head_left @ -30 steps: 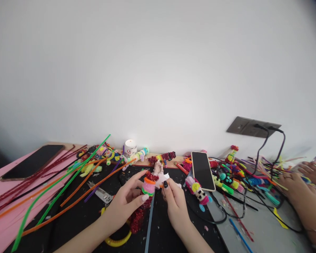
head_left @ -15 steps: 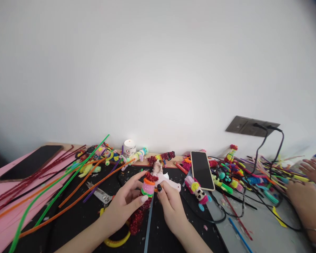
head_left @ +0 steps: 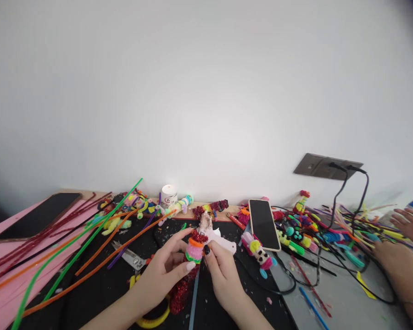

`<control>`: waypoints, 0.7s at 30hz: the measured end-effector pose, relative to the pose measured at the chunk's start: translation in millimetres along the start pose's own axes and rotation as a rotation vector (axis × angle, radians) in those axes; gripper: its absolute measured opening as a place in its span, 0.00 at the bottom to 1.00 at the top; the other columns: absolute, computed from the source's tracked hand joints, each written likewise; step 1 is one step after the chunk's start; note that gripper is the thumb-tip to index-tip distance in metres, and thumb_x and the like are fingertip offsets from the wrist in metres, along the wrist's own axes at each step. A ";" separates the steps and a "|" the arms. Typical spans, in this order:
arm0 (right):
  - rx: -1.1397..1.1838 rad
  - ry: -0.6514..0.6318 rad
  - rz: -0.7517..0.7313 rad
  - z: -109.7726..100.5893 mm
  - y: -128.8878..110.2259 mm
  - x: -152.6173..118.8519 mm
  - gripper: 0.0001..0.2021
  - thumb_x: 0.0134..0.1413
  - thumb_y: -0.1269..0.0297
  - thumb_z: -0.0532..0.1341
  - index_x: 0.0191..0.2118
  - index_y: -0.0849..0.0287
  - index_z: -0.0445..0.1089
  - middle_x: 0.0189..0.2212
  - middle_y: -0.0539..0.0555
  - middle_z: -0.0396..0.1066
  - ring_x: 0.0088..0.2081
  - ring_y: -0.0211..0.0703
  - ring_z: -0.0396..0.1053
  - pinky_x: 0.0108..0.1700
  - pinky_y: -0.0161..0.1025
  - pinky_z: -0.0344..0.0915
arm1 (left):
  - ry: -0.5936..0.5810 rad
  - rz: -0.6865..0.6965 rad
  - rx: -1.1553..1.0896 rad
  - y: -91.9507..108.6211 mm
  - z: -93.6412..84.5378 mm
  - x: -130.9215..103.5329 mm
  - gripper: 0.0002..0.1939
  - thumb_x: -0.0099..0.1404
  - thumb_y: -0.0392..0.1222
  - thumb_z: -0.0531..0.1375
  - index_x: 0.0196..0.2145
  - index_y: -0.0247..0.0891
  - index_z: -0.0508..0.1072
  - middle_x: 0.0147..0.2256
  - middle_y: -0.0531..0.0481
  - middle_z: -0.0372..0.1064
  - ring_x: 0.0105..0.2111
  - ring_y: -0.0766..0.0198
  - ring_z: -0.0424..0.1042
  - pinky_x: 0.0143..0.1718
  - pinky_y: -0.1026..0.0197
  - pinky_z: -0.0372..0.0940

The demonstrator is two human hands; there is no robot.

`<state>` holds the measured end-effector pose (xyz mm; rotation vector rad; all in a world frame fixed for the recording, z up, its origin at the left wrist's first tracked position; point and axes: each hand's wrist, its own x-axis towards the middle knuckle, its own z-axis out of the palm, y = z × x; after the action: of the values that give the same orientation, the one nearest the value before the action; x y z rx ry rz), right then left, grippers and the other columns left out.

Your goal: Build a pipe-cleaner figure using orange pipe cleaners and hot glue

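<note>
My left hand (head_left: 165,266) is closed around a pipe cleaner figure (head_left: 194,251), wound in bands of orange, pink and green with red tinsel at its top and bottom. At the figure's right side, my right hand (head_left: 222,270) pinches with thumb and forefinger beside the orange band. The short orange pipe cleaner end there is mostly hidden by the fingers. Behind the hands lies a pale pink glue gun (head_left: 223,240), its tip pointing toward the wall. Scissors with yellow and red handles (head_left: 153,318) lie partly under my left forearm.
Long pipe cleaners (head_left: 99,250) cross the left side over pink sheets (head_left: 7,270) and a phone (head_left: 37,217). A paper cup (head_left: 169,195), another phone (head_left: 263,224) and several finished figures line the wall. Right, cables (head_left: 342,192) run down from an outlet; another person's hands (head_left: 395,261) rest nearby.
My right fingers have come in closer against the figure, and the orange end between them and the figure is now covered. The figure has shifted slightly down.
</note>
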<state>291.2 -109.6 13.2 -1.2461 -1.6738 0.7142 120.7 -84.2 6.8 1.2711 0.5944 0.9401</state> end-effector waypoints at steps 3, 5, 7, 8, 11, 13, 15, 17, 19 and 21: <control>-0.006 0.001 0.004 0.2 -0.4 -0.4 0.13 0.63 0.63 0.47 0.27 0.57 0.57 0.23 0.48 0.58 0.26 0.40 0.55 0.30 0.36 0.51 | -0.001 -0.001 0.004 0.0 -0.5 0.4 0.27 0.63 0.44 0.60 0.58 0.49 0.56 0.44 0.50 0.68 0.43 0.59 0.69 0.46 0.56 0.61; -0.004 -0.002 0.003 0.4 -0.9 -0.7 0.13 0.63 0.63 0.47 0.28 0.58 0.58 0.23 0.48 0.58 0.26 0.40 0.55 0.30 0.36 0.51 | 0.001 -0.003 0.008 0.1 -0.4 1.1 0.27 0.63 0.44 0.60 0.58 0.49 0.56 0.43 0.50 0.68 0.42 0.60 0.69 0.46 0.56 0.61; 0.002 -0.005 -0.007 0.6 -1.5 -0.5 0.13 0.64 0.63 0.47 0.28 0.58 0.59 0.23 0.48 0.58 0.27 0.40 0.55 0.30 0.36 0.51 | -0.001 0.000 0.011 0.1 0.0 1.7 0.27 0.63 0.44 0.60 0.58 0.49 0.56 0.43 0.50 0.68 0.42 0.60 0.70 0.46 0.57 0.61; 0.004 -0.006 -0.013 0.6 -1.7 -0.3 0.13 0.64 0.63 0.47 0.28 0.58 0.59 0.24 0.49 0.58 0.27 0.40 0.55 0.30 0.36 0.52 | -0.002 0.003 0.012 0.0 0.2 1.9 0.27 0.63 0.44 0.60 0.58 0.49 0.56 0.42 0.51 0.68 0.41 0.60 0.69 0.45 0.57 0.61; 0.002 -0.005 -0.023 0.6 -2.0 0.5 0.13 0.64 0.63 0.47 0.29 0.58 0.60 0.24 0.49 0.59 0.27 0.40 0.56 0.31 0.36 0.52 | 0.000 0.001 0.013 0.1 0.5 1.9 0.27 0.62 0.45 0.61 0.57 0.49 0.57 0.41 0.51 0.68 0.40 0.61 0.70 0.44 0.58 0.62; 0.000 -0.006 -0.029 0.3 -2.0 0.7 0.12 0.64 0.63 0.47 0.30 0.58 0.61 0.24 0.48 0.59 0.27 0.40 0.55 0.31 0.36 0.52 | 0.013 -0.010 0.013 0.3 0.4 1.8 0.27 0.62 0.45 0.61 0.57 0.49 0.57 0.42 0.51 0.68 0.41 0.61 0.70 0.45 0.58 0.62; 0.004 -0.004 -0.040 0.0 -2.4 0.6 0.12 0.64 0.64 0.47 0.29 0.58 0.60 0.23 0.48 0.58 0.27 0.39 0.55 0.30 0.36 0.52 | 0.021 -0.018 0.014 0.5 0.2 1.7 0.27 0.62 0.45 0.61 0.57 0.49 0.58 0.42 0.50 0.69 0.42 0.60 0.70 0.46 0.57 0.62; 0.006 0.004 -0.043 -0.4 -3.1 0.3 0.13 0.64 0.64 0.47 0.28 0.58 0.59 0.23 0.48 0.58 0.26 0.39 0.55 0.29 0.36 0.51 | 0.026 -0.021 0.019 0.7 0.1 1.5 0.27 0.62 0.45 0.61 0.57 0.48 0.58 0.42 0.50 0.69 0.43 0.59 0.70 0.46 0.57 0.63; 0.007 0.007 -0.040 -0.7 -4.0 0.1 0.13 0.64 0.65 0.47 0.28 0.58 0.59 0.23 0.48 0.58 0.26 0.39 0.55 0.29 0.36 0.51 | 0.031 -0.015 0.027 0.8 0.2 1.3 0.28 0.62 0.45 0.61 0.57 0.48 0.58 0.42 0.49 0.69 0.43 0.58 0.71 0.45 0.56 0.63; 0.010 0.002 -0.041 -0.7 -4.7 -0.1 0.13 0.64 0.64 0.47 0.28 0.58 0.60 0.23 0.48 0.58 0.26 0.39 0.55 0.30 0.36 0.52 | 0.035 -0.011 0.033 1.0 0.4 1.1 0.28 0.62 0.45 0.61 0.58 0.48 0.58 0.42 0.49 0.70 0.43 0.58 0.71 0.46 0.56 0.63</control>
<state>289.8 -111.2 17.4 -1.2023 -1.6875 0.6953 121.4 -83.4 8.0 1.2822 0.6458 0.9484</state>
